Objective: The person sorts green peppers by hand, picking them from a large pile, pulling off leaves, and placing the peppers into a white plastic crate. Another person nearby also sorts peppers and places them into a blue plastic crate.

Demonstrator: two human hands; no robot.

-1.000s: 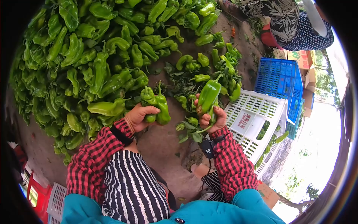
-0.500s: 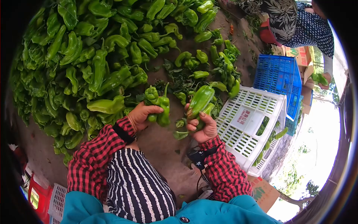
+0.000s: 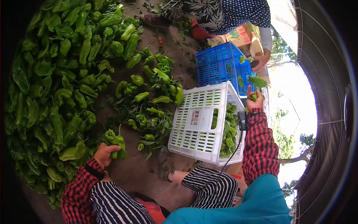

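Observation:
My left hand [image 3: 103, 153] grips a couple of green peppers [image 3: 115, 142] low at the edge of the big pepper pile [image 3: 56, 74]. My right hand [image 3: 254, 103] is stretched out to the right, past the far rim of the white crate [image 3: 194, 123], and holds green peppers [image 3: 254, 96] above the gap between the white crate and the blue crate [image 3: 220, 67]. The white crate holds several green peppers [image 3: 228, 130] inside.
Loose peppers and leaves [image 3: 149, 112] lie on the dirt between pile and crates. Another person [image 3: 231, 15] sits behind the blue crate, a hand [image 3: 261, 61] reaching toward it, with peppers [image 3: 257, 81] in the air nearby. Cardboard boxes [image 3: 244, 35] stand behind.
My right hand swung from beside the left hand out to the right over the crates, still holding peppers. My view turned right. The left hand stayed by the pile.

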